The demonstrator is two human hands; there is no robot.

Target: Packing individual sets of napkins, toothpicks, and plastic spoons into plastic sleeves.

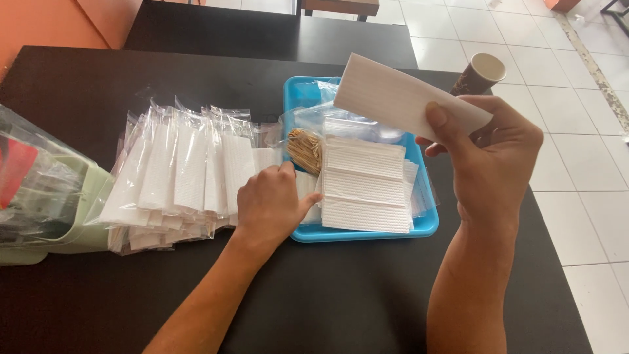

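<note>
Right hand: the right hand is up in the air at the right of the frame. Its thumb and fingers are pinched on one end of a white folded napkin.

Napkin in the air: it is long and thin. Its long side runs from upper left down to lower right. The far end sticks out free above the blue tray.

Left hand: the left hand lies low in the middle of the frame, palm down. It rests at the left edge of the tray, touching small white packets there. I cannot tell if its fingers are closed on one.

Stack in tray: a pile of white napkins lies flat in the tray, just right of the left hand and below the raised napkin.

Toothpicks: a bunch of toothpicks sits in the tray, just above the left hand.

Bagged packets: a row of clear bags with napkins inside lies on the dark surface, left of the tray.

Nearer hand: the left hand is nearer the stack and the toothpicks.

Other things: a paper cup stands at the upper right. A pale green basket sits at the far left.
</note>
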